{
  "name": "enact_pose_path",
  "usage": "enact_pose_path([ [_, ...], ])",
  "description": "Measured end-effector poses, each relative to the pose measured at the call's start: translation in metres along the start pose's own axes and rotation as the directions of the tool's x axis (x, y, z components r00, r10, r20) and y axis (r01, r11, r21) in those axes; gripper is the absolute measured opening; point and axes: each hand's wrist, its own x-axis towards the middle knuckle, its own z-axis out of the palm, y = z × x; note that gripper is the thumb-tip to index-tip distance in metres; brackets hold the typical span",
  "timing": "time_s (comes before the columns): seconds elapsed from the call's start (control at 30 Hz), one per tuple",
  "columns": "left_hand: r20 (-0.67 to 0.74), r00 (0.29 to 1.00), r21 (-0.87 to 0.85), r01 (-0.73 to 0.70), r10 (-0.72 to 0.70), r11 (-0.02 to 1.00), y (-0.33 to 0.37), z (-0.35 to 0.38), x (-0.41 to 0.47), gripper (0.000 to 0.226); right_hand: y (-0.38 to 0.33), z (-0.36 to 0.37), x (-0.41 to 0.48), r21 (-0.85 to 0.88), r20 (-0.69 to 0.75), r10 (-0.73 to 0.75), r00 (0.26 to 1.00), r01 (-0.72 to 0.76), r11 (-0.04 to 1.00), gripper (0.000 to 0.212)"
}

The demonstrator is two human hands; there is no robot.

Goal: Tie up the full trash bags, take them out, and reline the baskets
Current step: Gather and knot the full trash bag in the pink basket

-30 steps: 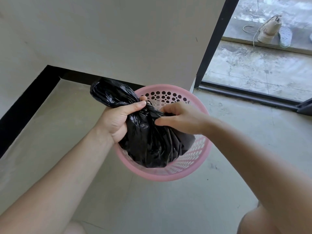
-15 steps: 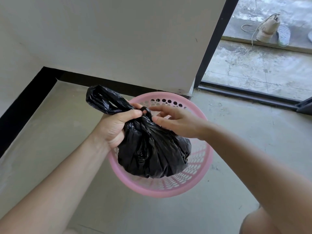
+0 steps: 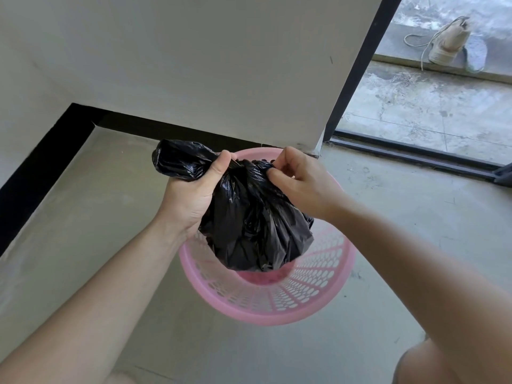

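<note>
At the frame's centre, the left hand [image 3: 191,189] is gripping the black trash bag's [image 3: 257,225] gathered neck. The right hand [image 3: 302,184] is pinching plastic there, over the pink basket [image 3: 318,286].

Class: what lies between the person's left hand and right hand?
In the head view, the gathered neck of the black trash bag spans between the left hand and right hand.

Both our forearms reach from the lower corners to centre frame. Our left hand [image 3: 194,189] fists round the neck of the black bag [image 3: 255,231]; our right hand [image 3: 302,187] seems to pinch it, fingers curled.
</note>
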Motion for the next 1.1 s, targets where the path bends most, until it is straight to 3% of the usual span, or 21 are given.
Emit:
enact_pose_path([
  [0.13,0.046,0.999,-0.047,0.022,-0.020,0.999,0.004,0.005,-0.001,0.033,0.004,0.000,0.003,-0.124,-0.002,-0.041,0.999,0.041,0.991,0.013],
  [0.3,0.044,0.997,0.088,0.065,-0.069,0.994,-0.002,0.010,-0.003,0.033,0.006,-0.010,0.004,-0.362,0.002,-0.244,0.970,0.229,0.904,0.006],
  [0.4,0.040,0.994,0.116,0.100,-0.105,0.988,-0.003,0.010,0.000,0.034,0.006,-0.011,0.004,-0.465,-0.017,-0.273,0.962,0.235,0.854,0.013],
  [0.5,-0.003,0.992,0.145,0.123,-0.124,0.982,-0.003,0.006,0.003,0.036,0.002,-0.007,0.001,-0.419,0.028,-0.256,0.966,0.244,0.875,0.027],
  [0.6,-0.013,0.988,0.164,0.153,-0.153,0.975,-0.003,-0.001,0.005,0.035,-0.002,-0.007,0.001,-0.159,0.110,-0.133,0.985,0.149,0.976,0.021],
  [0.67,0.075,0.988,0.116,0.128,-0.137,0.985,-0.002,-0.005,0.004,0.034,-0.006,-0.008,0.001,0.023,0.099,-0.061,0.993,0.059,0.998,0.016],
  [0.73,0.187,0.979,0.150,0.049,-0.077,0.988,-0.005,-0.006,0.000,0.041,-0.007,-0.009,0.001,0.002,0.005,-0.104,0.995,0.104,0.995,0.016],
  [0.8,0.180,0.984,0.295,-0.041,-0.013,0.955,-0.009,-0.005,-0.001,0.050,-0.013,-0.009,-0.001,-0.077,-0.056,-0.195,0.979,0.190,0.979,0.020],
  [0.9,0.149,0.987,0.436,-0.122,0.062,0.892,-0.011,-0.003,0.000,0.049,-0.020,-0.011,-0.001,-0.112,-0.011,-0.278,0.961,0.275,0.955,0.024],
  [0.93,0.156,0.986,0.456,-0.126,0.061,0.881,-0.010,-0.002,0.000,0.047,-0.022,-0.013,-0.001,-0.071,0.028,-0.240,0.970,0.241,0.968,0.025],
  [1.0,0.197,0.980,0.456,-0.127,0.039,0.881,-0.009,-0.001,-0.002,0.044,-0.027,-0.016,-0.001,0.078,0.142,-0.045,0.989,0.034,0.996,0.029],
  [1.1,0.251,0.966,0.483,-0.175,0.055,0.858,-0.009,0.004,-0.007,0.040,-0.031,-0.017,-0.001,0.108,0.276,0.169,0.946,-0.205,0.973,0.030],
])
